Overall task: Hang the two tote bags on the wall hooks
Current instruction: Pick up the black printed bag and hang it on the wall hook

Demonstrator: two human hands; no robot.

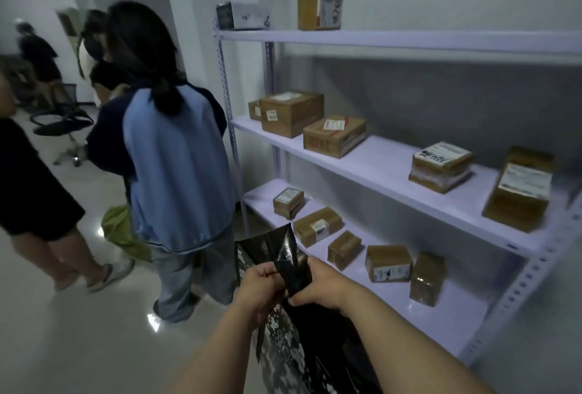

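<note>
A dark tote bag (293,340) with a black and grey speckled pattern hangs in front of me, low in the head view. My left hand (261,283) grips its upper edge on the left. My right hand (318,283) pinches a folded black part of the bag on the right, and a glossy black flap (280,245) sticks up between the hands. An olive green bag (121,233) hangs low beside a person in a blue top. No wall hooks show in this view.
A white metal shelf rack (393,170) with several cardboard boxes fills the right side. A person in a blue top (176,157) stands close ahead on the left, with other people (28,179) further left. An office chair (63,119) stands behind them.
</note>
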